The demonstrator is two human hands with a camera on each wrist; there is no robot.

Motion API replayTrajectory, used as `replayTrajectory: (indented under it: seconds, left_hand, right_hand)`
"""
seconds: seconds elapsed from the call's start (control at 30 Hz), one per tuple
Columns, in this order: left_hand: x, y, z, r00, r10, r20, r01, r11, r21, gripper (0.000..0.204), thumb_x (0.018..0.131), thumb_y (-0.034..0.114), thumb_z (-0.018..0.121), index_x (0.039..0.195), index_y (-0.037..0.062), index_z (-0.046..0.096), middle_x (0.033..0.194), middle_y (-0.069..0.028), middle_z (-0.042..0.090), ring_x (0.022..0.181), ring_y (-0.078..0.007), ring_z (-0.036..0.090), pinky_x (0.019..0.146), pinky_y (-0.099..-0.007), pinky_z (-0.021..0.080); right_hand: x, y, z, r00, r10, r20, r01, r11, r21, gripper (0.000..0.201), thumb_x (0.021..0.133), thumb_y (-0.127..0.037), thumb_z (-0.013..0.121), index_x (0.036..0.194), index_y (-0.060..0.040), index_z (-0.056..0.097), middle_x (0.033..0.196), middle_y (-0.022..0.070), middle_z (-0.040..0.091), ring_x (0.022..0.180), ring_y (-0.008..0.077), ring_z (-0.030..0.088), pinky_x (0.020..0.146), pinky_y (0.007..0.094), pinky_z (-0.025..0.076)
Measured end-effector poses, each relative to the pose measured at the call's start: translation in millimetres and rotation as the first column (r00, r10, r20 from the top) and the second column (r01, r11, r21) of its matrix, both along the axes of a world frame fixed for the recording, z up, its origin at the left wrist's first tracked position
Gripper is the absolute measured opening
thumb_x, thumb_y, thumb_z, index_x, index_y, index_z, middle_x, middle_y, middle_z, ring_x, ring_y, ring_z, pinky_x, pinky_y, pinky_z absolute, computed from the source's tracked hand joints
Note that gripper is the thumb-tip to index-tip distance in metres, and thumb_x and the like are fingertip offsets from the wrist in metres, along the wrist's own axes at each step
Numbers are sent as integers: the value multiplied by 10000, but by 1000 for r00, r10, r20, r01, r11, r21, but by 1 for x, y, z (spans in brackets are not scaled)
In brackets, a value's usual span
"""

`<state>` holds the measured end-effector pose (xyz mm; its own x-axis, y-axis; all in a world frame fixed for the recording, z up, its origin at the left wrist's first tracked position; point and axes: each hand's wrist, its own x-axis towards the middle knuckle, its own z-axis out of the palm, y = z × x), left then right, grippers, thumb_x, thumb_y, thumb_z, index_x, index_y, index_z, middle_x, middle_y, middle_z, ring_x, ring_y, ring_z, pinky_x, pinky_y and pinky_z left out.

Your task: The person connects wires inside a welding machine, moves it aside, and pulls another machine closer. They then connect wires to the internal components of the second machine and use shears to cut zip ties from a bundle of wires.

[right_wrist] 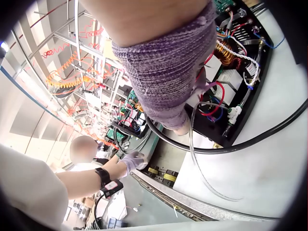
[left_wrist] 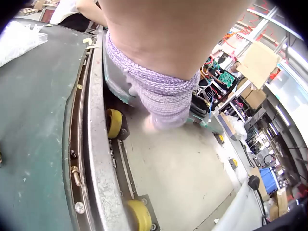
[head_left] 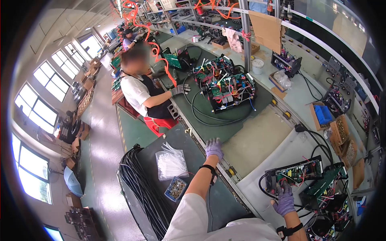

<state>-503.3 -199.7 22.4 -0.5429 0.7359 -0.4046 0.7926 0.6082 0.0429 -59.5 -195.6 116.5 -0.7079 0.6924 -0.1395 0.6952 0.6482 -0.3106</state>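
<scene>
The right hand [head_left: 284, 199], in a purple glove, is laid on the near open chassis [head_left: 295, 175] at the right, its fingers seeming to touch the wiring; a firm grip cannot be told. The left hand [head_left: 214, 147] is stretched flat, released, onto the green mat [head_left: 209, 124] at the conveyor edge. Probably the next unit is being received; a steady pull is needed.

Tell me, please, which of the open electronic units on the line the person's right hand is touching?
The right hand rests on the near unit at the lower right, with its green board upright; the other unit sits farther up the belt, by the seated worker.
</scene>
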Motion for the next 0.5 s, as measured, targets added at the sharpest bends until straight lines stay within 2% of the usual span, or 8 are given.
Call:
replayTrajectory:
  seconds: [0.07, 0.1, 0.2, 0.3, 0.4, 0.5]
  left_hand:
    - [-8, 5, -5, 1000, 16, 19, -17, 998, 57, 855, 763, 381, 634, 1434, 36, 232, 1499, -191, 234, 1405, -306, 201, 1154, -393, 151]
    - [-4, 8, -7, 998, 45, 31, -47, 998, 38, 907, 757, 400, 639, 1445, 23, 186, 1502, -197, 222, 1405, -312, 197, 1152, -397, 162]
    - [7, 13, -6, 996, 71, 54, -68, 996, -57, 948, 745, 439, 651, 1447, 15, 176, 1508, -204, 197, 1403, -320, 197, 1144, -382, 197]
    - [9, 11, -14, 995, 11, 101, -2, 996, -84, 980, 729, 495, 658, 1442, 4, 197, 1484, -215, 256, 1364, -324, 296, 1109, -360, 283]
    - [38, 7, 21, 979, -17, 205, 55, 982, -179, 945, 746, 543, 620, 1423, -6, 254, 1439, -227, 341, 1297, -327, 407, 1053, -358, 365]
    - [69, -2, 38, 961, -64, 269, 121, 973, -199, 907, 772, 589, 559, 1402, -11, 302, 1400, -233, 397, 1244, -332, 469, 1016, -370, 402]
  right_hand:
    - [-2, 0, 4, 1000, 1, 10, -1, 1000, -5, 798, 647, -320, 721, 1349, -105, 408, 1353, 224, 331, 1254, 418, 310, 1039, 500, 306]
    - [-2, 1, 5, 1000, 3, 16, -3, 1000, -9, 794, 650, -324, 718, 1348, -104, 411, 1349, 226, 333, 1249, 419, 316, 1041, 497, 306]
    - [-2, 1, 3, 1000, 8, 6, -8, 1000, 6, 787, 652, -325, 716, 1346, -103, 418, 1340, 231, 339, 1239, 421, 324, 1045, 490, 306]
    - [-2, -1, 5, 999, 4, 41, -5, 1000, 20, 783, 651, -325, 716, 1342, -99, 422, 1334, 232, 342, 1234, 422, 327, 1045, 493, 306]
    - [-1, 0, 9, 999, 9, 38, -8, 1000, -11, 791, 654, -332, 714, 1347, -96, 414, 1329, 232, 346, 1232, 431, 324, 1047, 496, 302]
    - [1, 3, 3, 998, 41, 46, -42, 999, 16, 805, 650, -333, 718, 1351, -88, 408, 1330, 234, 341, 1230, 439, 320, 1046, 500, 301]
